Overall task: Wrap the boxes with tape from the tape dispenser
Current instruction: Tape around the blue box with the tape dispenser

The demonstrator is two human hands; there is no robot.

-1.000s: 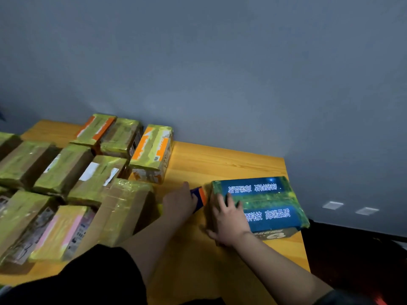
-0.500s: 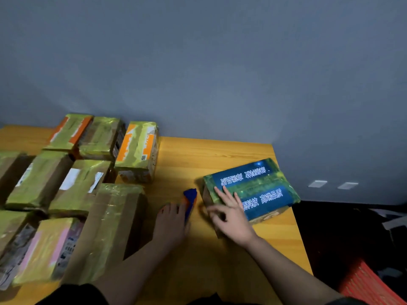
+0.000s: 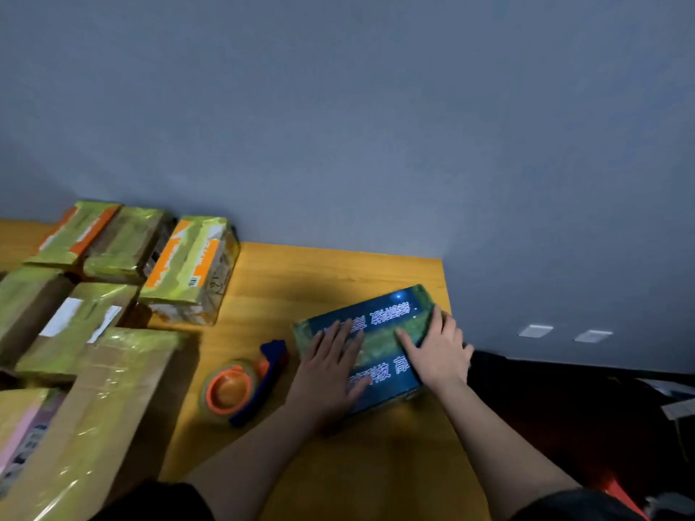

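A blue box (image 3: 380, 317) with white lettering and a band of yellowish tape lies near the right edge of the wooden table (image 3: 319, 272). My left hand (image 3: 331, 374) rests flat on its near-left part, fingers spread. Over the box's right end lies my right hand (image 3: 438, 349), its fingers curling around the far right edge. The tape dispenser (image 3: 240, 381), blue with an orange hub and a clear roll, sits on the table just left of the box, and neither hand touches it.
Several boxes wrapped in yellowish tape crowd the left side, among them an orange-and-white box (image 3: 188, 268) and a large brown carton (image 3: 94, 408). A grey wall (image 3: 376, 126) rises behind. The table's right edge drops to a dark floor (image 3: 564, 400).
My left hand let go of the tape dispenser and moved onto the blue box. My right hand shifted from the box's left end to its right end. The camera turned right.
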